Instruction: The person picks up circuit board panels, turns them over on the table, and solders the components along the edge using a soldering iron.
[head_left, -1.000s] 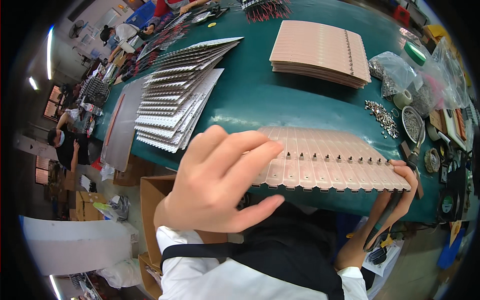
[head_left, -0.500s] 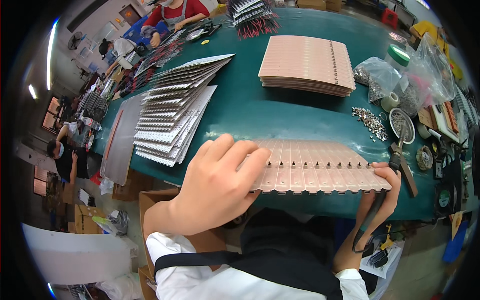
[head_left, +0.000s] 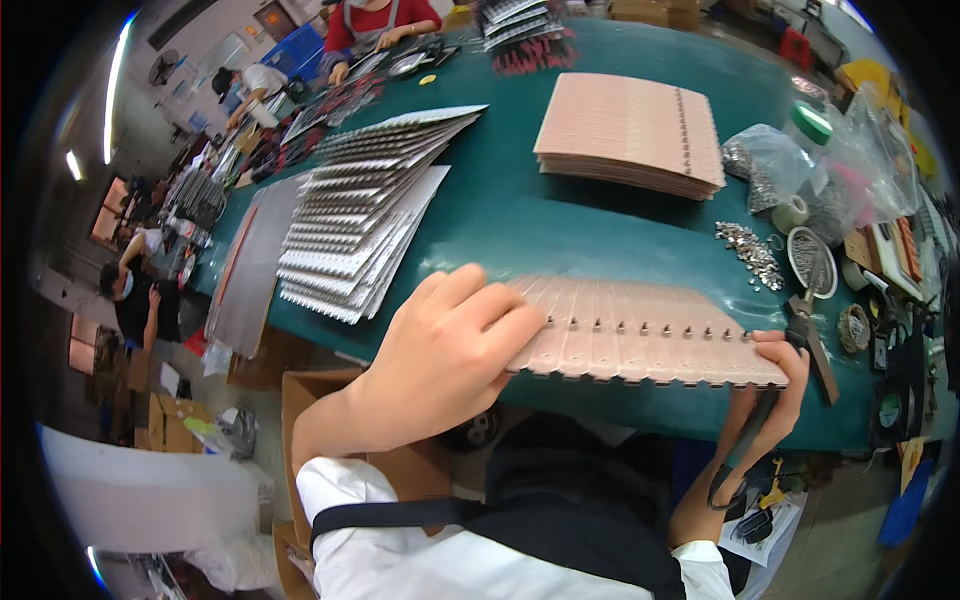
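Spanning btwn L hand (head_left: 445,345) & R hand (head_left: 789,378): pinkish slatted panel (head_left: 640,350), hands clamped on opp. ends.

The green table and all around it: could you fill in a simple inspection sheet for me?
Surface: green table, smooth, slightly shiny.
Job's things: pink panel held above the table edge; pink stack beyond; fanned silver stack to the left.
Clutter: loose metal parts, plastic bag and green-lidded jar at right.
Hands: left hand at the panel's left end; right hand grips its right end and a dark-handled tool.
Cables: dark cord below the tool.
Surroundings: co-worker in red across the table; cardboard box at lower left.
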